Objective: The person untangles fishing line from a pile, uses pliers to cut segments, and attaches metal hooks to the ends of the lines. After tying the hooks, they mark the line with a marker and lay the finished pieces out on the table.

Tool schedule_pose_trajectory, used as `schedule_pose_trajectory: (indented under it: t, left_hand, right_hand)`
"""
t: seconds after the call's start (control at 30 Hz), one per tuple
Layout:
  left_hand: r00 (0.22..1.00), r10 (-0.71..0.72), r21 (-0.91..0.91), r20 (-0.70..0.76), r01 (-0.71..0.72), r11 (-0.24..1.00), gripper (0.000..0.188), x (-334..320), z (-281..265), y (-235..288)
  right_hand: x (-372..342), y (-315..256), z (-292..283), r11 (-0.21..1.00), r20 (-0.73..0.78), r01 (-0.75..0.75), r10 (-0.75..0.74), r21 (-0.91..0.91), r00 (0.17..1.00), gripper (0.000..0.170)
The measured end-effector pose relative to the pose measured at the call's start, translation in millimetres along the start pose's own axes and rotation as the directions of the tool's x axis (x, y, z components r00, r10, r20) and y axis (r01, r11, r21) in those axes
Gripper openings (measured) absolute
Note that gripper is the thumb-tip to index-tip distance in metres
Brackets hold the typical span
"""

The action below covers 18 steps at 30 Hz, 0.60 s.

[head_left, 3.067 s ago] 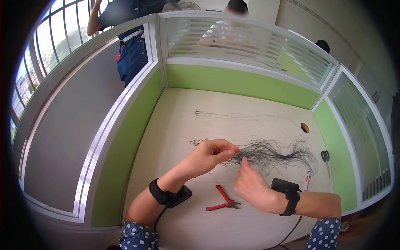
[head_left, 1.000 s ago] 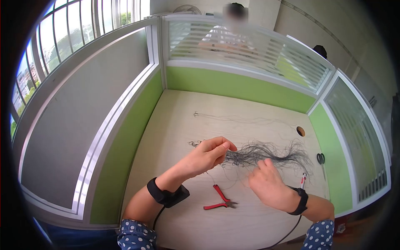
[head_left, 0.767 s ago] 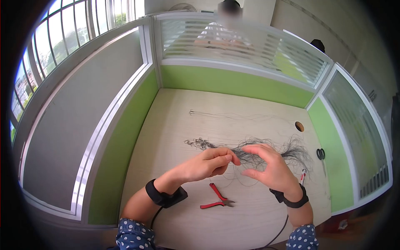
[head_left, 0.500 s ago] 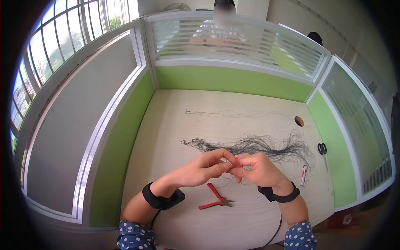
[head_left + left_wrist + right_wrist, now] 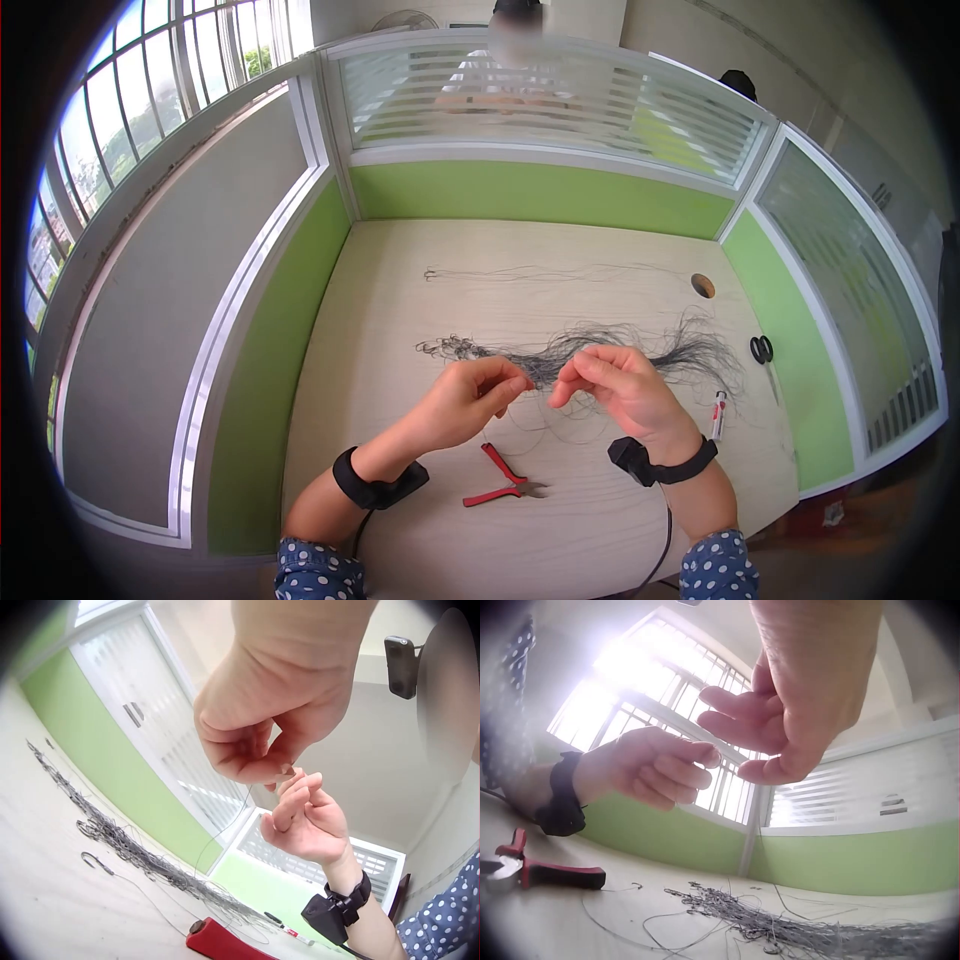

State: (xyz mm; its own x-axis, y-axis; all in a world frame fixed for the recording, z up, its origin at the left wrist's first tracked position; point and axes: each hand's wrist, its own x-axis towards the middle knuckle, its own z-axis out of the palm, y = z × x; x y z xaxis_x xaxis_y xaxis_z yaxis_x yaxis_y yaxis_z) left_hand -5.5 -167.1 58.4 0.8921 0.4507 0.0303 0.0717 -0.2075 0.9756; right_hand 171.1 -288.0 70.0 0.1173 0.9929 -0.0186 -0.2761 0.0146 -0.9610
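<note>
My left hand point(image 5: 460, 405) pinches a thin line between thumb and forefinger above the table. In the left wrist view that line point(image 5: 226, 832) hangs down in a curve from the fingertips. My right hand point(image 5: 630, 395) is just to its right, fingers loosely bent and apart from the thumb, with nothing visible between them. Beneath both hands lies a long bundle of dark fishing line point(image 5: 690, 354), with clustered fish hooks point(image 5: 450, 347) at its left end. A single fish hook point(image 5: 96, 862) lies nearer the red-handled pliers point(image 5: 497, 462), which are spread on the table.
Farther back, a few hooks on line point(image 5: 430, 274) lie stretched across the table point(image 5: 380, 245). On the right are black-handled scissors point(image 5: 762, 349), a white marker point(image 5: 719, 414) and a round hole point(image 5: 703, 286). Green partitions point(image 5: 540, 195) enclose the table; a person sits beyond.
Both hands have left the bundle, where they worked together earlier. Half a second ago their fingertips met; now the right hand has drawn apart with looser fingers. A standing person has left view.
</note>
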Motion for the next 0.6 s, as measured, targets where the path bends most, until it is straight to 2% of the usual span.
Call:
schedule_pose_trajectory:
  t: [0.03,0.07,0.17,0.2,0.27,0.33,0.6]
  left_hand:
    - [1.0,0.004,0.012,0.005,-0.004,1.0,0.022,0.7,1.8,-0.7]
    - [0.999,0.014,0.005,0.04,-0.015,1.0,0.022,0.2,2.5,0.2]
    - [0.999,-0.052,-0.002,-0.008,0.052,0.999,0.019,-1.2,3.8,4.0]
    - [0.998,-0.058,-0.021,-0.026,0.057,0.998,0.018,-0.8,3.7,3.9]
    - [0.998,-0.061,0.002,-0.006,0.061,0.998,0.017,0.3,4.0,2.0]
    - [0.999,-0.024,0.007,-0.046,0.024,1.0,0.017,0.6,4.9,-0.8]
    - [0.997,-0.058,0.059,-0.046,0.061,0.996,0.015,1.0,7.5,-1.2]
  right_hand:
    - [0.0,0.8,0.0,1.0,-0.025,0.007,-0.007,-0.005,1.0,0.026]
    - [1.6,2.6,1.6,1.0,0.029,-0.009,0.009,-0.006,1.0,0.026]
    - [-0.2,4.4,4.5,0.999,0.106,-0.017,0.023,-0.05,0.994,0.026]
    - [-1.5,3.8,4.7,0.999,0.063,-0.009,0.012,-0.054,0.998,0.026]
    - [-2.2,3.1,6.7,0.998,0.165,-0.045,0.052,-0.045,0.985,0.026]
    - [-2.6,3.4,8.1,0.999,0.152,-0.029,0.035,-0.039,0.988,0.027]
    - [-3.9,1.7,5.8,0.998,0.152,0.035,-0.028,-0.045,0.988,0.029]
